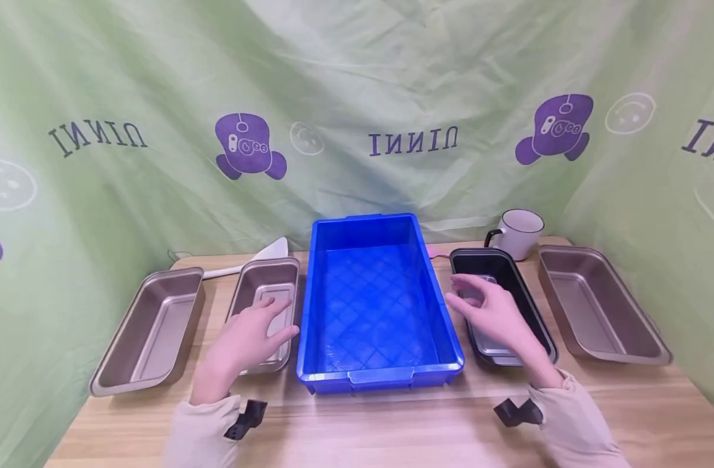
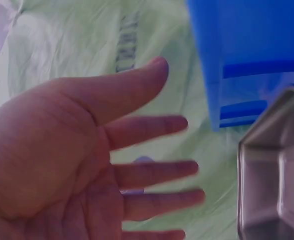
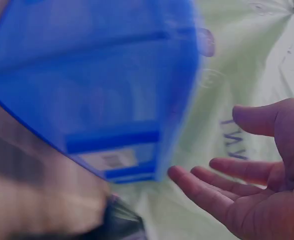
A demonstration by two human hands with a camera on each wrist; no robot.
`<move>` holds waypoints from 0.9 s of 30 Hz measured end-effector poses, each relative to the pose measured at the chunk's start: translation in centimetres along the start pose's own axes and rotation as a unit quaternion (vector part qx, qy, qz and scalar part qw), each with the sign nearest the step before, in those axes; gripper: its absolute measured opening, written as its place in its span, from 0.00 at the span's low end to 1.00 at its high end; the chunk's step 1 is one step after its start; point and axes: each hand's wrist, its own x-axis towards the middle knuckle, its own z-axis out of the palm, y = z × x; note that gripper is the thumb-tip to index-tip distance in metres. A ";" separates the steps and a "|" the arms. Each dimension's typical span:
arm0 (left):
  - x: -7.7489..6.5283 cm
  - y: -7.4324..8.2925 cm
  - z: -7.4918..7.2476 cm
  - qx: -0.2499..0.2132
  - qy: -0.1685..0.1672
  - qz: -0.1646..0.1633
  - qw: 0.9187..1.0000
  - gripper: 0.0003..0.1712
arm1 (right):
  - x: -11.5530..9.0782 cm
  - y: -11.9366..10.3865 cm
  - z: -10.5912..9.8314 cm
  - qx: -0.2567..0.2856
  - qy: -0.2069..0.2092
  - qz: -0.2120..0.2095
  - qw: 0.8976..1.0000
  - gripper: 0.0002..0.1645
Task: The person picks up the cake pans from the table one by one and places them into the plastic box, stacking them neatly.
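My left hand (image 1: 248, 341) hovers over a brown loaf pan (image 1: 238, 312) left of the blue bin, fingers spread and holding nothing. In the left wrist view its palm (image 2: 47, 165) and straight fingers show with nothing against them. Over the black loaf pan (image 1: 523, 292) is my right hand (image 1: 491, 312), thumb and fingers apart and bare. The right wrist view shows that palm (image 3: 261, 210) with loosely bent fingers beside the bin's side. Between the hands stands the blue plastic bin (image 1: 380, 376), with only its bare patterned floor inside.
Another brown loaf pan (image 1: 181, 344) lies at the far left, and a similar pan (image 1: 620, 312) at the far right. A white spatula (image 1: 271, 250) rests behind the left pans. A white mug (image 1: 522, 234) with a black handle stands at the back right, before a green curtain (image 1: 345, 78).
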 end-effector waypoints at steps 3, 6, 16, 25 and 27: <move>-0.8 0.1 -0.4 0.006 0.029 0.042 0.999 0.26 | 0.2 0.5 0.9 0.035 -0.042 0.040 0.998 0.32; -2.2 -0.4 -0.8 0.010 0.062 0.049 0.997 0.25 | 0.5 1.3 1.4 0.070 -0.096 0.056 0.991 0.34; -7.6 -4.7 -0.8 -0.004 0.142 0.029 0.990 0.26 | 1.3 3.1 1.1 0.217 -0.236 0.098 0.942 0.39; -12.1 -9.5 -0.3 0.018 0.183 -0.038 0.982 0.23 | 1.6 3.9 1.1 0.288 -0.271 0.098 0.913 0.42; -13.0 -10.5 -0.4 0.021 0.177 -0.065 0.982 0.22 | 1.7 4.0 1.2 0.291 -0.274 0.096 0.912 0.42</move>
